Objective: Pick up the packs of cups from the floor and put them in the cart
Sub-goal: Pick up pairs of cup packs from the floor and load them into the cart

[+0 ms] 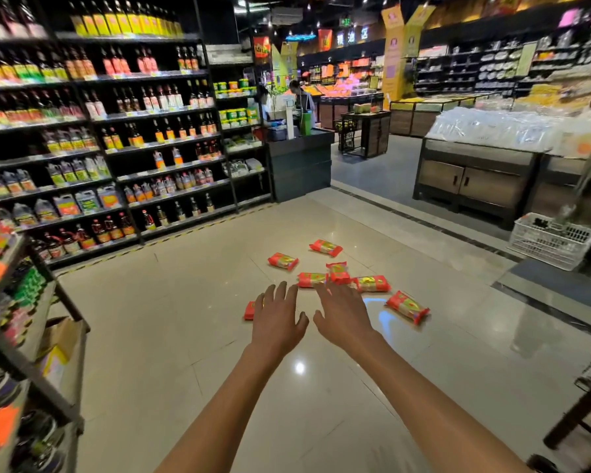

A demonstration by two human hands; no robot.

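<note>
Seven red packs of cups (pixel 325 279), shiny wrappers with yellow-green print, lie scattered on the pale tiled floor (pixel 171 302) at centre frame, while the left hand (pixel 278 319) and right hand (pixel 343 314) reach out above them, fingers spread wide, holding nothing.

A supermarket: tall shelves (pixel 116 131) stocked with bottles (pixel 123 23) and price tags, a checkout counter (pixel 299 162), produce stands (pixel 348 90), hanging banners (pixel 394 46), tiled floor (pixel 185 302).
</note>
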